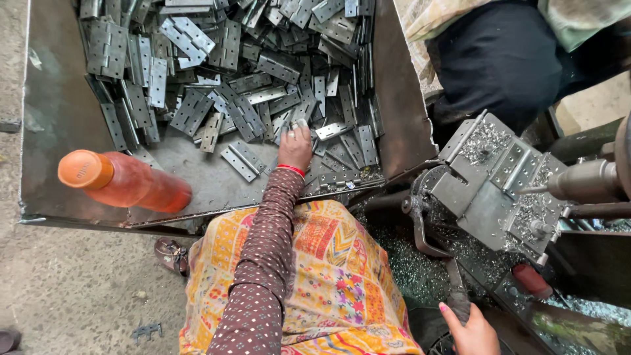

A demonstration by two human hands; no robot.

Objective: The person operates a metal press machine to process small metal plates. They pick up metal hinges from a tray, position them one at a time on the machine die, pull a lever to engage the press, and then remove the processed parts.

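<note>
Hinges [250, 72] filled the tray's [59, 131] far side; left hand [295, 146] pinched one near the tray's right wall. Right hand [472, 332] gripped the lever [456, 299]. Best lifted singly, clear of neighbours.

Only 1 package showed: an orange plastic bottle [128, 182] lying on its side in the near left corner of the metal bin [52, 131]. It was cylindrical, with a translucent reddish-orange body and a paler, opaque orange screw cap pointing toward the bin's left wall. The cap's top bore embossed lettering, too small to make out. The bottle rested on a bare patch of the bin's floor, well apart from the heap of metal hinges [243, 72] farther back. No paper labels, signs or screens were visible anywhere.
</note>
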